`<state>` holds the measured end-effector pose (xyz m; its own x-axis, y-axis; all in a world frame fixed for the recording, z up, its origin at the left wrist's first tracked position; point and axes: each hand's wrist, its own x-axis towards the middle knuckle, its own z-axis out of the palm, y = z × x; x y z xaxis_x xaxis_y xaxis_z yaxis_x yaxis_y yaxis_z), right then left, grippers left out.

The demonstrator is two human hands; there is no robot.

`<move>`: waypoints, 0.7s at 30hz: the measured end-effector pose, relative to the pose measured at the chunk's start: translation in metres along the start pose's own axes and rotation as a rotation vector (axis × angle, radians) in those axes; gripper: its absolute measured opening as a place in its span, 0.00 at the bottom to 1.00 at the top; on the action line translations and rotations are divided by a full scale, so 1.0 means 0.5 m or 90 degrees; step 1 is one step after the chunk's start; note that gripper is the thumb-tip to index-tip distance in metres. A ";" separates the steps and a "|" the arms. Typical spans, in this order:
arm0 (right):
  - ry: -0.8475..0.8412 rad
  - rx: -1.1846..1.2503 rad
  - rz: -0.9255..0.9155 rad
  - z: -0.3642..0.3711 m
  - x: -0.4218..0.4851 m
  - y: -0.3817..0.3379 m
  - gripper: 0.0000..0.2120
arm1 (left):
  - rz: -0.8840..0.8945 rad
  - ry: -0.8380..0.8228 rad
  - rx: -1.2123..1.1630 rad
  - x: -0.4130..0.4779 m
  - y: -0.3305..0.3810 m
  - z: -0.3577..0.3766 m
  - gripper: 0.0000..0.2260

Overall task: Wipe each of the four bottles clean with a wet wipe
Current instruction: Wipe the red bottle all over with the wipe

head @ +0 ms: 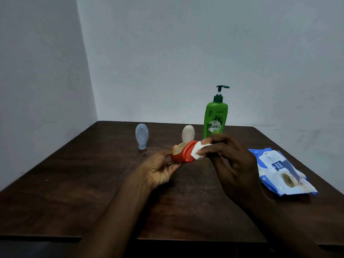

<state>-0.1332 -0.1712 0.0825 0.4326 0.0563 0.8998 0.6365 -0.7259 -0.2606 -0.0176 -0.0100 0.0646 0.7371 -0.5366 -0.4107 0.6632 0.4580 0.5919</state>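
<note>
The left hand [162, 170] cradles the red bottle [183, 152] on its side, fingers curled under it and thumb at its labelled end, lifted clear of the surface [74, 183]. The right hand [229, 159] pinches a white wipe [200, 150] between thumb and fingers and presses it against the bottle's other end.

The red bottle looks small, stiff and light, easily managed in 1 hand. Its smooth plastic will likely turn slick once wet, so a grip around the middle, with the thumb bracing it, should serve better than fingertips at the ends. The wipe is limp and damp and should follow the bottle's curves if kept bunched under the fingers.

Behind the hands stand the other 3 bottles. A clear bottle [141, 135] sits cap-down to the left, well apart from the others. A beige bottle [188, 133] shows just above the red one, and a tall green bottle [216, 118] with a pump stands beside it at the far edge. The green one is probably the heaviest and top-heavy, best taken by its body, not the pump. A pack [283, 172] of wipes lies flat to the right.
</note>
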 end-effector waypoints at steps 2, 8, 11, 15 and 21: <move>0.012 0.068 0.063 0.005 0.010 -0.005 0.10 | 0.002 0.004 0.007 0.001 -0.001 0.003 0.20; 0.020 0.452 0.505 0.019 0.014 -0.014 0.10 | 0.038 0.022 0.015 0.000 0.002 0.000 0.18; 0.066 0.584 0.625 0.029 0.001 -0.012 0.10 | 0.057 0.029 0.019 -0.001 0.006 -0.004 0.16; 0.081 0.663 0.761 0.035 -0.025 0.000 0.08 | 0.133 0.040 0.067 0.000 0.015 -0.006 0.11; 0.047 0.637 0.882 0.037 -0.056 0.022 0.09 | 0.273 0.098 0.178 0.020 0.046 -0.012 0.07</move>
<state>-0.1266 -0.1682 0.0478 0.9544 -0.2489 -0.1649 -0.0262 0.4803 -0.8767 0.0059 -0.0005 0.0702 0.9587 -0.2231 -0.1765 0.2545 0.3956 0.8824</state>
